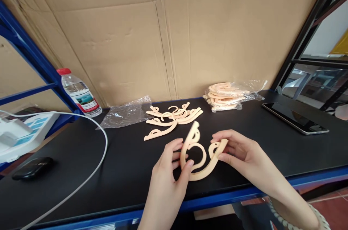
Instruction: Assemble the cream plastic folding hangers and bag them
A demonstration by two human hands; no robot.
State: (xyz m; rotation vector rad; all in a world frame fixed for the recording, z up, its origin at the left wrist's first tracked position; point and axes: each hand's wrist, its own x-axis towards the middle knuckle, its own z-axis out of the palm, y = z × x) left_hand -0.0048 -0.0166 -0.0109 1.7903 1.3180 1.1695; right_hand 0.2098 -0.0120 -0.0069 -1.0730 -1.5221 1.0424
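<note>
Above the table's front edge, both hands hold a cream folding clothes hanger [201,175]. Its two arms bend upward, and its curved hook lies folded between them. My left hand [170,172] pinches the left arm near the middle joint, thumb in front and fingers behind. My right hand [243,153] grips the tip of the right arm between thumb and fingers. Behind the hands, several more cream folding hangers [160,134] lie spread in an overlapping group on the black tabletop.
A clear bag of stacked hangers [225,95] sits at the back right, near a dark tablet [296,117]. An open plastic bag [125,114] and water bottle [81,94] stand back left. A white cable [104,150], black mouse [32,168] and power strip [40,126] occupy the left.
</note>
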